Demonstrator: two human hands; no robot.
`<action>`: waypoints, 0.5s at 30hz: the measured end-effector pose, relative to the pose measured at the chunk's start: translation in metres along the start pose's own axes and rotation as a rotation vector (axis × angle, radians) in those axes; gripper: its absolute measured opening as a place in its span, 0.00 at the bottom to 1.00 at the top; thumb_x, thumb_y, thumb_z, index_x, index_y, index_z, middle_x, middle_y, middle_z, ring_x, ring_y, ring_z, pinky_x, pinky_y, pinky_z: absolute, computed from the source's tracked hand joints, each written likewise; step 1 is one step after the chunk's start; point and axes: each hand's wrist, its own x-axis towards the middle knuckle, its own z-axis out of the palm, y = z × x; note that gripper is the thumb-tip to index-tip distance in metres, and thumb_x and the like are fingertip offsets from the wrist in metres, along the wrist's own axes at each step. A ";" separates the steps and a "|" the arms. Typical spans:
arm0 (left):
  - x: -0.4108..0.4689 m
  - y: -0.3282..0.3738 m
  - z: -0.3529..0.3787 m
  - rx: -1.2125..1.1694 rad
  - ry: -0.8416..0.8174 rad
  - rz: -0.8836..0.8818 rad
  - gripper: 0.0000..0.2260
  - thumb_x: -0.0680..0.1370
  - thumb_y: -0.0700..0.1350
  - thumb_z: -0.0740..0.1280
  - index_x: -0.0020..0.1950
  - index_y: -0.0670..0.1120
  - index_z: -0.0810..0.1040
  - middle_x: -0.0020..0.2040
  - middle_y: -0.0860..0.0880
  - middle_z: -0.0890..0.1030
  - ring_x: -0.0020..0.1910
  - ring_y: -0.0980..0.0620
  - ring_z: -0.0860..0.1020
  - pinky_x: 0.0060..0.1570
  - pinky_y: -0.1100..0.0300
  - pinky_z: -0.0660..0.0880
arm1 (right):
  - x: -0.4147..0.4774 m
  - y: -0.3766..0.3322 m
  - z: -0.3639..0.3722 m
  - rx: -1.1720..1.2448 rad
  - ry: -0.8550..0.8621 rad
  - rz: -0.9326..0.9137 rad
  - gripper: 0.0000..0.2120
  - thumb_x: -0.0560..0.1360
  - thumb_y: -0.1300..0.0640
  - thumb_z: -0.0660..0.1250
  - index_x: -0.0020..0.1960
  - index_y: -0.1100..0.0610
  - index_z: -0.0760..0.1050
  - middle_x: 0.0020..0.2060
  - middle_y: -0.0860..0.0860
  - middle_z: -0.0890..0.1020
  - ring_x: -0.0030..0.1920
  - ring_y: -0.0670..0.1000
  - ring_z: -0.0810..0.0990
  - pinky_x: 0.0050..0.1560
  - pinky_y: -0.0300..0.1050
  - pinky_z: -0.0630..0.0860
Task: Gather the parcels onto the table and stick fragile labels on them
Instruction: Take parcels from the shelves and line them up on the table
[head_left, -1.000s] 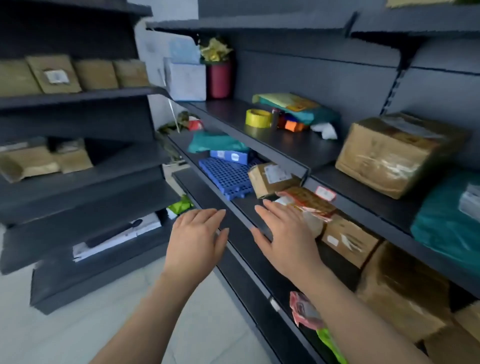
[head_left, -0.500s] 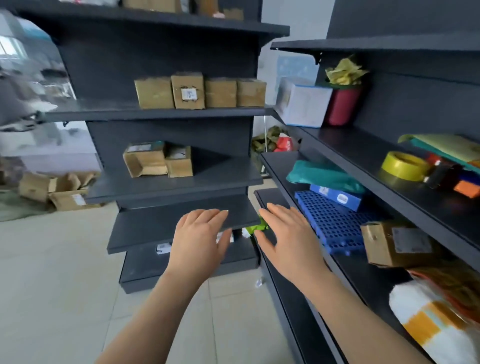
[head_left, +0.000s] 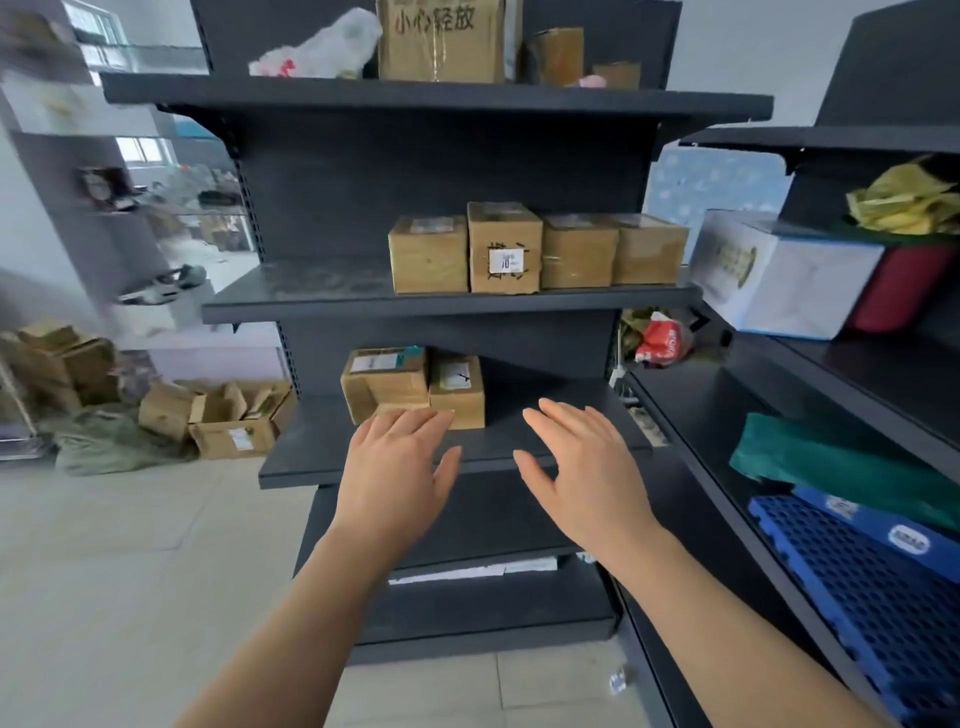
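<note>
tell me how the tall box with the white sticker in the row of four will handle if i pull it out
The tall box looks like stiff taped cardboard, so it should probably keep its shape when gripped. It stands taller than wide, so a push near the top may tip it. Its neighbouring boxes sit close, so they might drag along.

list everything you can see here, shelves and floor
shelf parcels: four, brown, row on facing rack, middle shelf
lower parcels: two, brown, side by side, shelf below
large carton: one, brown, black writing, top shelf
white box: one, white, right rack, upper shelf
green bag: one, dark green, right rack, lower shelf
blue grid panel: one, blue, in front of green bag
floor cartons: several, brown, floor at left
left grip: one, bare, open, before lower parcels
right grip: one, bare, open, holding nothing
</note>
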 end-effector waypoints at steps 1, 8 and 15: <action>0.009 -0.007 0.005 0.007 -0.001 -0.010 0.15 0.73 0.51 0.71 0.59 0.48 0.81 0.55 0.50 0.83 0.54 0.45 0.80 0.56 0.49 0.74 | 0.013 0.000 0.008 0.005 -0.001 -0.008 0.19 0.75 0.50 0.67 0.62 0.58 0.77 0.60 0.56 0.80 0.61 0.56 0.78 0.66 0.57 0.70; 0.091 -0.056 0.044 -0.002 0.036 -0.061 0.16 0.73 0.48 0.71 0.59 0.46 0.80 0.55 0.48 0.82 0.53 0.42 0.79 0.54 0.47 0.74 | 0.113 0.021 0.055 0.028 0.003 -0.061 0.20 0.75 0.51 0.68 0.64 0.57 0.76 0.62 0.55 0.78 0.63 0.56 0.76 0.67 0.56 0.68; 0.198 -0.090 0.066 0.008 0.070 -0.120 0.20 0.78 0.53 0.63 0.69 0.49 0.72 0.64 0.50 0.77 0.63 0.46 0.73 0.64 0.50 0.67 | 0.228 0.049 0.083 -0.017 0.020 -0.137 0.20 0.76 0.49 0.66 0.65 0.57 0.75 0.63 0.54 0.78 0.64 0.55 0.75 0.67 0.53 0.68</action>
